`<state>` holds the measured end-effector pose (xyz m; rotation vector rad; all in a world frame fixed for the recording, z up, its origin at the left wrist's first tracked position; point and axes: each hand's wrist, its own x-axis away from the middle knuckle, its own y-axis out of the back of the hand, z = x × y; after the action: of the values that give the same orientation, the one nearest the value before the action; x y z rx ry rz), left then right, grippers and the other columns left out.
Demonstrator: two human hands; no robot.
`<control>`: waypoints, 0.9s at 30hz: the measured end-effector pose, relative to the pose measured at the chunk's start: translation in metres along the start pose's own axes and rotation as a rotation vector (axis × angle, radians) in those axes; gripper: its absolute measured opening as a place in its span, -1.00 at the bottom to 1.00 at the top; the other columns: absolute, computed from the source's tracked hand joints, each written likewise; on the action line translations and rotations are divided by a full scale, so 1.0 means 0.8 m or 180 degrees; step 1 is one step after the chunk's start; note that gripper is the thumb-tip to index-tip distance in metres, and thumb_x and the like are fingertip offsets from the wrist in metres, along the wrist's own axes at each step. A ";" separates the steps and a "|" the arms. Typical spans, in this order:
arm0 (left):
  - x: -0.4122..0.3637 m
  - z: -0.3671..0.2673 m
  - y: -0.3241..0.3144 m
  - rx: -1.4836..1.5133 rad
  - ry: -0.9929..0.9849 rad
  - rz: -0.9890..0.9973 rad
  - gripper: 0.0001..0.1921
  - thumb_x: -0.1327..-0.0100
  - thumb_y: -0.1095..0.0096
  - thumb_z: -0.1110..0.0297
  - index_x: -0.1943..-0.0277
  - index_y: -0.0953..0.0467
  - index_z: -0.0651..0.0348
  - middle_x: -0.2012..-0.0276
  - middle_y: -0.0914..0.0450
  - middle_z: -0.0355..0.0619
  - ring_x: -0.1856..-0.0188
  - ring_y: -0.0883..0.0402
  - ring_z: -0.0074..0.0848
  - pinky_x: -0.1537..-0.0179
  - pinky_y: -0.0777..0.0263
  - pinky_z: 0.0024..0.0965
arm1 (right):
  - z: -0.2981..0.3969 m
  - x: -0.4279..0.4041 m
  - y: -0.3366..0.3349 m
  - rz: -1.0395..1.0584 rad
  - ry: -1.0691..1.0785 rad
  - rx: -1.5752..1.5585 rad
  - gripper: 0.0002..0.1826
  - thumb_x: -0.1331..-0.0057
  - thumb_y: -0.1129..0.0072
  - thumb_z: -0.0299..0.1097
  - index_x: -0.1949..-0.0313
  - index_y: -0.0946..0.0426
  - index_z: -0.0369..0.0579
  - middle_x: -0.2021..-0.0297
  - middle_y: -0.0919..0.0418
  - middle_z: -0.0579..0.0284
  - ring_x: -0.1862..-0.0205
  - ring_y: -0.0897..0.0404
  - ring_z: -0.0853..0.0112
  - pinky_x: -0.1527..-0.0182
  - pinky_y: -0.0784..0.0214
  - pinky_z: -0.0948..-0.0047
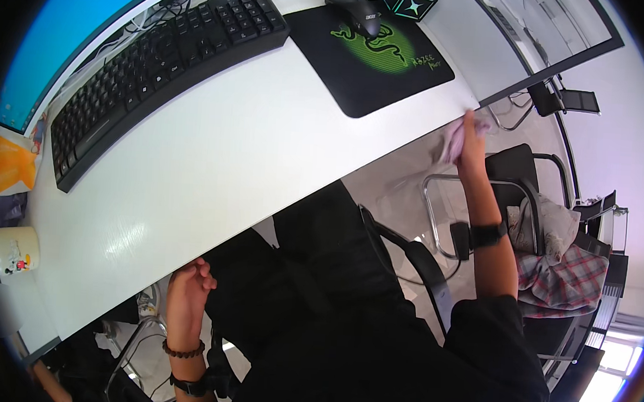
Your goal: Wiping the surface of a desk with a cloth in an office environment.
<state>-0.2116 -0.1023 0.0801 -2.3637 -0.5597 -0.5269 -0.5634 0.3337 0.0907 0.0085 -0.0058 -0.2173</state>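
My right hand (474, 141) holds a crumpled pinkish cloth (454, 141) at the desk's right front corner, beside the foot of the glass partition. Below the desk's front edge is my left hand (189, 281), its fingers loosely curled and nothing seen in them; their tips are at the edge. The white desk (192, 160) bears a black keyboard (170, 64) and, to its right, a black mouse pad (362, 87) with a green print. A black computer mouse (355, 12) rests on the pad's far part.
A monitor (78, 26) stands behind the keyboard. At the left are a cream mug (16, 250) and an orange and white bag (13, 166). A dark-framed partition (551, 66) borders the desk's right side. Chairs, one with a plaid cloth (566, 279), stand at right. Another person's arm (51, 383) shows lower left.
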 end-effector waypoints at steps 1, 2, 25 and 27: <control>0.001 0.000 0.003 -0.0065 -0.0022 -0.0070 -0.83 -0.37 -0.07 0.33 0.07 -0.46 0.18 0.31 -0.43 -0.20 0.35 -0.36 -0.55 0.19 -0.29 -0.39 | -0.005 0.003 0.014 -0.0003 0.0022 0.0005 -0.57 -0.42 -0.12 0.13 0.28 -0.56 -0.01 0.58 -0.50 0.37 0.62 -0.45 0.60 0.67 -0.16 0.56; 0.001 -0.001 0.004 -0.0131 -0.0043 -0.0137 -0.83 -0.37 -0.07 0.33 0.07 -0.46 0.18 0.31 -0.43 -0.21 0.35 -0.36 -0.55 0.19 -0.29 -0.39 | -0.007 0.003 0.034 0.0037 0.0748 0.0918 -0.60 -0.42 -0.16 0.06 0.23 -0.59 -0.07 0.56 -0.53 0.34 0.60 -0.45 0.63 0.65 -0.17 0.57; 0.004 0.001 -0.017 -0.0538 -0.0446 -0.0532 -0.82 -0.32 -0.03 0.48 0.07 -0.51 0.30 0.19 -0.52 -0.11 0.23 -0.43 -0.49 0.27 -0.32 -0.38 | 0.021 -0.018 -0.013 -0.0764 0.2300 0.1900 -0.40 -0.34 0.00 -0.60 -0.38 -0.19 -0.29 -0.10 -0.52 -0.09 -0.14 -0.56 0.18 -0.31 -0.20 0.31; 0.002 0.002 -0.018 -0.0511 -0.0488 -0.0562 -0.81 -0.33 -0.05 0.48 0.05 -0.52 0.27 0.17 -0.54 -0.12 0.21 -0.45 -0.49 0.26 -0.34 -0.38 | 0.018 -0.025 -0.017 -0.0978 0.2711 0.2173 -0.42 -0.35 0.02 -0.61 -0.37 -0.20 -0.30 -0.03 -0.53 -0.04 -0.06 -0.56 0.23 -0.29 -0.23 0.32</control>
<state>-0.2174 -0.0905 0.0872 -2.5360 -0.8297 -0.4866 -0.5861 0.3245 0.1052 0.7854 0.7746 -0.4966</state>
